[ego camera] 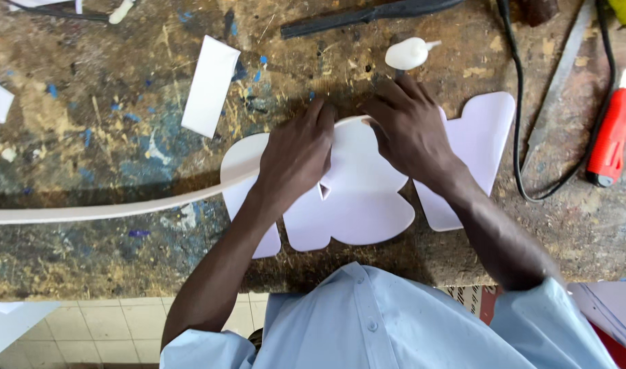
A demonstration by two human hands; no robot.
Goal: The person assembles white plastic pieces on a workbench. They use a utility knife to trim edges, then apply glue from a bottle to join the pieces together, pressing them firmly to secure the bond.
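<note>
A white cut-out shape [357, 201] of flat plastic sheet lies on the worn workbench [108, 137]. A long white strip [108, 208] runs in from the left and curves up along the shape's top edge. My left hand [296, 157] presses the strip against that edge, fingers bent over it. My right hand [408, 130] pinches the strip's end at the top of the shape. A second white cut-out piece [480, 140] lies partly under my right wrist.
A white rectangular offcut [210, 85] lies upper left. A small white glue bottle [407, 53] sits above my hands. A red utility knife [612, 133], a black cable [519, 123] and a black bar [367, 17] lie near the far and right edges.
</note>
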